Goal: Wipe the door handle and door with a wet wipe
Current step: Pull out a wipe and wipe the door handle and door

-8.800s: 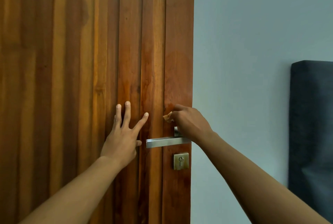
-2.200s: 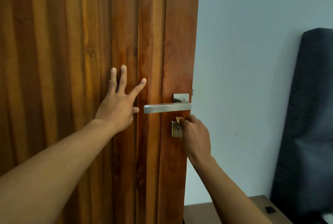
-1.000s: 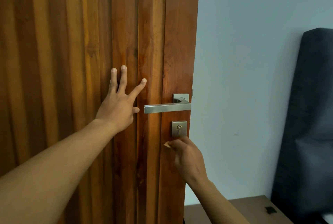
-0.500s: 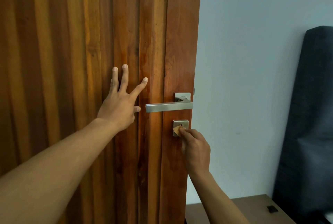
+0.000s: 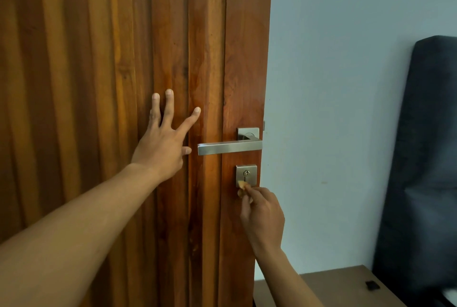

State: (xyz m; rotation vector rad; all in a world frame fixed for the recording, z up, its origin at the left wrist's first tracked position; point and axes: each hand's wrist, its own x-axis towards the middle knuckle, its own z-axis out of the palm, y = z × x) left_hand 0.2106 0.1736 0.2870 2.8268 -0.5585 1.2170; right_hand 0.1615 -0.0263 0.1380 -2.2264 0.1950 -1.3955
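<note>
A brown ribbed wooden door fills the left half of the view. Its brushed steel lever handle points left near the door's right edge, with a square keyhole plate just below. My left hand lies flat on the door with fingers spread, left of the handle's tip. My right hand pinches a small crumpled wet wipe, which looks tan, against the lower edge of the keyhole plate.
A pale blue wall lies right of the door edge. A dark upholstered headboard stands at the far right. A low brown tabletop sits below, near my right forearm.
My right hand has slid the wipe down a little, from the keyhole plate's middle to its bottom edge. A second ago it was lower on the door. My left hand has stayed put.
</note>
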